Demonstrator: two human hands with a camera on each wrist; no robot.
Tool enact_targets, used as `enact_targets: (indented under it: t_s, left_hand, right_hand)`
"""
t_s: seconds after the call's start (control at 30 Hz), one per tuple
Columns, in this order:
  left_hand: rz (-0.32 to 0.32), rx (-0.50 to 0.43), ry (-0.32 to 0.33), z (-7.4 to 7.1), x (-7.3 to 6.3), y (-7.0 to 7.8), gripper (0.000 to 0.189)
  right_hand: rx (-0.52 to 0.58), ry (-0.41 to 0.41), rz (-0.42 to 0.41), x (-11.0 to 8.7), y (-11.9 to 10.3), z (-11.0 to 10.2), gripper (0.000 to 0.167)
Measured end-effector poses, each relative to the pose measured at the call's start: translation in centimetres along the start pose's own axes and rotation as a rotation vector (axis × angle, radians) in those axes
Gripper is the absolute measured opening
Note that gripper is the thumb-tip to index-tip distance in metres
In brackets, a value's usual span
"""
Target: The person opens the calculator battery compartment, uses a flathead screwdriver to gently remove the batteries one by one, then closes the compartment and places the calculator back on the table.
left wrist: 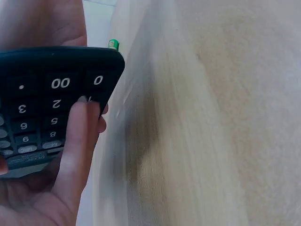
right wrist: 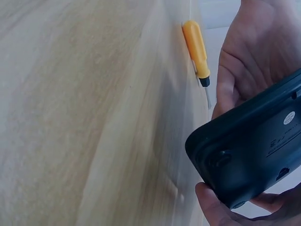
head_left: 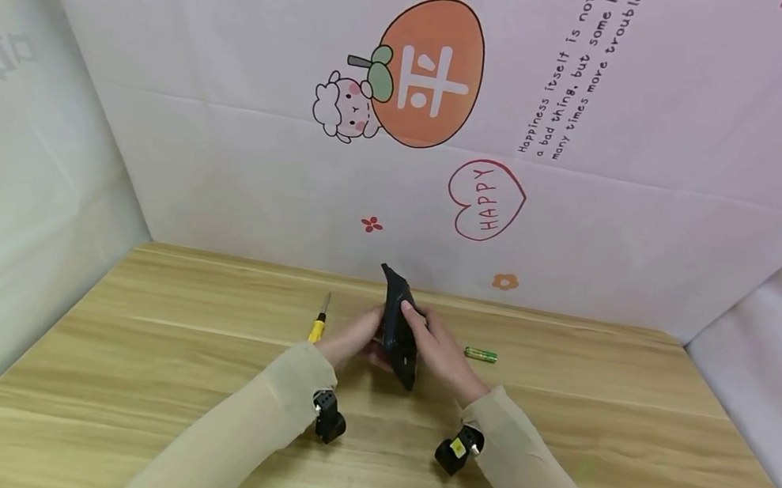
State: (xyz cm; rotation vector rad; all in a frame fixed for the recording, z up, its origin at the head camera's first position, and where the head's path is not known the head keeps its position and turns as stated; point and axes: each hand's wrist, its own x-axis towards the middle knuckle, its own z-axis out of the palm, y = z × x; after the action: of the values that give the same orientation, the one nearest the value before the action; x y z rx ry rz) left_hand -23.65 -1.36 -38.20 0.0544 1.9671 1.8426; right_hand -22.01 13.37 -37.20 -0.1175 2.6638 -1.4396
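A black calculator (head_left: 396,332) stands steeply tilted over the table between both hands. My left hand (head_left: 356,334) grips it from the left, its thumb lying across the number keys in the left wrist view, where the calculator's key face (left wrist: 56,106) shows. On the other side my right hand (head_left: 438,352) holds it, thumb along the upper edge. The right wrist view shows the calculator's back (right wrist: 254,141), with a round pale sticker and small print, and the fingers (right wrist: 211,205) of my right hand at its lower edge.
A yellow-handled screwdriver (head_left: 318,328) lies left of my left hand, its shaft toward the back wall (head_left: 261,183). To the right of my right hand lies a green battery (head_left: 480,354). Both rest on the wooden table (head_left: 580,423).
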Motion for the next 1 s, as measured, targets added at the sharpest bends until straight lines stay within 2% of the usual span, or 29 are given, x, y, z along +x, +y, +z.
enact_targets:
  t_s: [0.07, 0.33, 0.53, 0.73, 0.9, 1.0]
  left_hand:
    - [-0.012, -0.031, -0.020, 0.2, 0.0, -0.1, 0.063]
    - [-0.022, -0.083, -0.005, 0.8, 0.1, -0.4, 0.071]
    - [-0.054, -0.135, -0.051, 1.0, 0.2, -0.4, 0.072]
    - [-0.094, -0.073, -0.027, 1.1, 0.1, -0.6, 0.060]
    - [-0.070, -0.035, 0.003, 1.1, 0.0, -0.5, 0.066]
    - [-0.049, -0.007, 0.016, 0.8, 0.0, -0.5, 0.072]
  right_hand:
    - [0.006, -0.005, 0.010, 0.0, 0.0, 0.0, 0.076]
    - [0.070, -0.044, 0.055, -0.3, -0.1, 0.0, 0.081]
    - [0.194, -0.127, 0.044, -0.4, -0.1, -0.2, 0.083]
    - [0.235, -0.154, 0.017, -0.4, -0.3, -0.7, 0.078]
    - [0.297, -0.171, -0.008, -0.2, -0.4, -1.2, 0.075]
    - [0.324, -0.142, -0.030, -0.1, -0.5, -1.5, 0.072]
